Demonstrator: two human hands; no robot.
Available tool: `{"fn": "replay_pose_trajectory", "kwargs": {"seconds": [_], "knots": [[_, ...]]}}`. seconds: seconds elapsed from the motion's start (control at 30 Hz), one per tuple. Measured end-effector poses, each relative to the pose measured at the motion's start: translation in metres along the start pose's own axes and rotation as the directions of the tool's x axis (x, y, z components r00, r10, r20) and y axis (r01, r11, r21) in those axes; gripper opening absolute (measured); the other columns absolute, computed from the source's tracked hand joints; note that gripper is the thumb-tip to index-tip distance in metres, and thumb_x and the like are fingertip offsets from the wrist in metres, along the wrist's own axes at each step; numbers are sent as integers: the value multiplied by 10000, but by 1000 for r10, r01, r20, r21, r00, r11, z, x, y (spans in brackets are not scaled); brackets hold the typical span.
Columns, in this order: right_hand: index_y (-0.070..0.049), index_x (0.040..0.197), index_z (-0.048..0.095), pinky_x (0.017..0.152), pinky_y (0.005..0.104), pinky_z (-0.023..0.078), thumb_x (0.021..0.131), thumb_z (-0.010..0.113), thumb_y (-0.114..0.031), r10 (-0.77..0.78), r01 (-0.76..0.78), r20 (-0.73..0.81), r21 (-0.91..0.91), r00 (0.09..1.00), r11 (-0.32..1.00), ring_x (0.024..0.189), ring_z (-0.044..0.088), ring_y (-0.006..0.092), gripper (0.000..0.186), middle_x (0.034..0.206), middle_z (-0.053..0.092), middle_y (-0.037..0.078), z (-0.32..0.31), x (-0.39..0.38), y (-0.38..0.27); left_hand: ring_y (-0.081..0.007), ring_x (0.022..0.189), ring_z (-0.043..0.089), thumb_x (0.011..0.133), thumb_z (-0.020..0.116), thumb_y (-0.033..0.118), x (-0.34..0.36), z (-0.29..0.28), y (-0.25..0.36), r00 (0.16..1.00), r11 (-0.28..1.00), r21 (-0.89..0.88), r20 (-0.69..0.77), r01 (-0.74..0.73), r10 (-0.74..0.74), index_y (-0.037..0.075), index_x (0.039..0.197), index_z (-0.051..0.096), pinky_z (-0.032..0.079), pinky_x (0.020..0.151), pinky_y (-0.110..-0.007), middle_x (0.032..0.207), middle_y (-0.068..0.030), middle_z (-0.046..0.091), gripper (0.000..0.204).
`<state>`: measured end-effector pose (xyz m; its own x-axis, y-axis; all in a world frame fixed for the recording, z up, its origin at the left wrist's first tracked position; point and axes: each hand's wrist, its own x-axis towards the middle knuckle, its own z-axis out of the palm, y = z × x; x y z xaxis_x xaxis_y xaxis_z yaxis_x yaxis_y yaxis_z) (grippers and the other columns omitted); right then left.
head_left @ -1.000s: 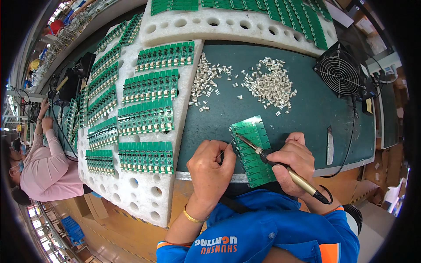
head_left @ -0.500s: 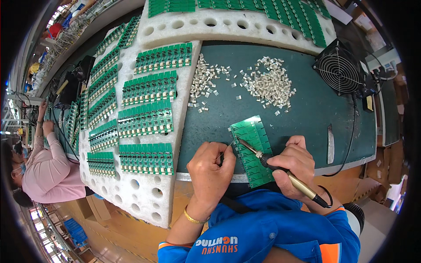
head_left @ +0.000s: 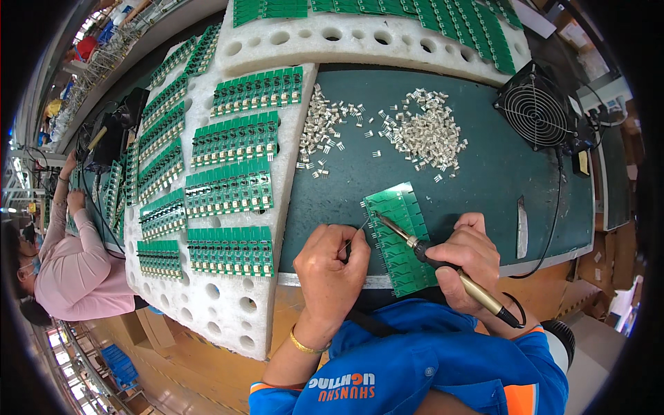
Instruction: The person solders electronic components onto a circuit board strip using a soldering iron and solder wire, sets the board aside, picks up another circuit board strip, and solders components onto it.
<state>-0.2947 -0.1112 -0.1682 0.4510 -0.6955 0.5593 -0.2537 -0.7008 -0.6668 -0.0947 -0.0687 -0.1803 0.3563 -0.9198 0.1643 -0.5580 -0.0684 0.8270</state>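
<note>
A green circuit board panel (head_left: 404, 242) lies at the table's front edge, its lower end jutting past it. Wrapped around the handle of a soldering iron (head_left: 443, 261), my right hand (head_left: 469, 259) is closed beside the panel's right side. The iron's metal tip reaches the board near its upper left edge. My left hand (head_left: 330, 266) is closed in a pinch left of the panel. From its fingertips a thin solder wire (head_left: 364, 223) points toward the iron's tip.
White foam boards (head_left: 228, 311) carry rows of green circuit boards at left and back. Small white connectors (head_left: 425, 131) lie heaped on the table (head_left: 332, 200). A black fan (head_left: 536, 111) stands at right, a flat strip (head_left: 521, 228) below it. A person in pink (head_left: 86, 266) works at left.
The soldering iron's tip has shifted slightly right and down along the board. My right hand has moved a little right with it; my left hand stays nearly in place.
</note>
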Motion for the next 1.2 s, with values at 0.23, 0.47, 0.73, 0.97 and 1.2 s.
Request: {"fn": "replay_pose_trajectory", "kwargs": {"seconds": [0.23,0.47,0.73,0.97,1.2], "knots": [[-34,914,668,662,374,377,894,683,-249,14,-14,8,13,1000,1000,527,491,216,217,675,612,55,4,6,4,-97,502,434,775,710,-23,4,2,-1,1000,999,-38,-13,-6,5,-34,743,655,334,471,-276,615,-56,544,65],[-37,917,667,667,374,376,875,694,-213,22,-22,30,14,999,1000,529,491,211,183,680,612,53,3,5,4,-112,496,437,772,708,-22,6,3,0,1000,1000,-16,8,-12,12,-36,737,648,337,471,-284,602,-65,530,72],[-43,919,668,663,369,362,856,699,-187,-1,1,55,-14,998,1000,523,480,201,160,667,597,39,0,5,2,-113,497,429,768,711,-21,5,2,0,1000,1000,-19,7,-22,22,-32,730,644,328,468,-283,597,-60,519,79],[-49,912,664,661,368,362,867,696,-190,12,-11,55,-5,998,1000,525,492,198,151,670,608,38,-3,3,1,-110,497,431,766,712,-24,4,2,0,1000,999,-25,18,-24,25,-26,732,651,328,466,-282,601,-56,520,70],[-47,939,649,712,402,390,944,611,-293,35,-36,66,2,997,999,541,464,199,249,662,570,47,-1,1,-1,-113,494,425,763,711,-25,4,1,0,999,1000,-5,42,-25,25,-25,734,652,325,465,-289,594,-57,506,66]]}}
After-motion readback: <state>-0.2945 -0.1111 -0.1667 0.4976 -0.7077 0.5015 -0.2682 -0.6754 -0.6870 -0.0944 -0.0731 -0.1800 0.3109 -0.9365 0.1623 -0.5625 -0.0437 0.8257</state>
